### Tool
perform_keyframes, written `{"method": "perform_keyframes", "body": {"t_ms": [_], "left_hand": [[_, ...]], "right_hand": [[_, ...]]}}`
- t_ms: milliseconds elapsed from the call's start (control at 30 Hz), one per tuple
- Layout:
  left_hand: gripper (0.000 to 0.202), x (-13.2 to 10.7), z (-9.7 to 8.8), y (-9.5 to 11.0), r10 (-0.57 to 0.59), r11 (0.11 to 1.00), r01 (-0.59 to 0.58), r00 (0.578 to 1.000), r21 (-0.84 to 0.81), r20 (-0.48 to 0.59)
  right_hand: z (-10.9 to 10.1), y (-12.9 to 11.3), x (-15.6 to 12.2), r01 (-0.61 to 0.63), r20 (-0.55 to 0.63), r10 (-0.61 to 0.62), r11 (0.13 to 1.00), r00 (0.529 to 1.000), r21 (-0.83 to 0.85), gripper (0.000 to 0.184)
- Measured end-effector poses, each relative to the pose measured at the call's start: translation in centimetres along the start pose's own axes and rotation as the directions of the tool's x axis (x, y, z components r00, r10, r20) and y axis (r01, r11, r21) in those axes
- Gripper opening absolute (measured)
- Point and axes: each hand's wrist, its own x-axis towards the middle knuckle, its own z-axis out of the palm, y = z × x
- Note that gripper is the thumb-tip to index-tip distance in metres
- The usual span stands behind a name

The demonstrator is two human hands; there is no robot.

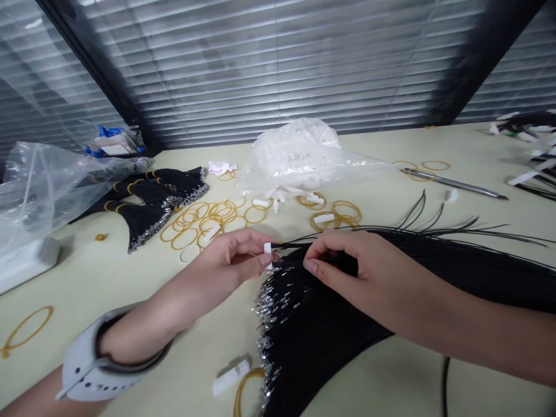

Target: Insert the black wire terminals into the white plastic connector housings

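Observation:
Between the thumb and fingers of my left hand is a small white connector housing, held upright. A grey band circles that wrist. My right hand pinches at the top edge of a thick bundle of black wires, close to their ends; its fingertips are closed, and a thin black wire seems to run from them toward the housing. Whether the wire sits in the housing I cannot tell. Silvery metal terminals tip the bundle's wires on the left. Another white connector housing lies below my left hand.
Yellow rubber bands and several white housings lie beyond my hands. A clear plastic bag of white parts stands behind them. Tied black wire bundles lie left, a metal pen-like tool right. Window blinds border the table's back.

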Motion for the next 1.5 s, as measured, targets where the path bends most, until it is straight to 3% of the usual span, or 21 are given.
{"method": "perform_keyframes", "body": {"t_ms": [267, 700, 967, 1333, 1500], "left_hand": [[0.016, -0.11, -0.13, -0.14, -0.003, 0.997, 0.005, 1.0, -0.082, 0.026], [0.019, -0.08, -0.03, -0.3, 0.008, 0.999, -0.009, 1.0, -0.045, -0.009], [0.017, -0.04, 0.03, -0.29, 0.047, 0.997, -0.047, 0.999, -0.056, -0.002], [0.015, 0.05, -0.03, -0.52, 0.079, 0.995, -0.078, 0.997, -0.065, 0.01], [0.015, -0.01, -0.06, -0.49, 0.079, 0.996, -0.079, 0.997, -0.04, -0.003]], "right_hand": [[-0.41, 0.25, -0.15, 0.081, 0.063, -0.083, 0.996, 0.995, 0.029, 0.015], [-0.43, 0.12, 0.02, 0.044, 0.0, -0.044, 0.999, 0.999, 0.022, 0.014], [-0.07, 0.5, 0.32, 0.223, -0.051, -0.223, 0.975, 0.974, 0.005, 0.008], [-0.13, 0.48, 0.29, 0.128, -0.014, -0.127, 0.982, 0.992, 0.14, 0.01], [-0.16, 0.49, 0.34, 0.14, -0.029, -0.138, 0.986, 0.99, 0.086, 0.01]]}}
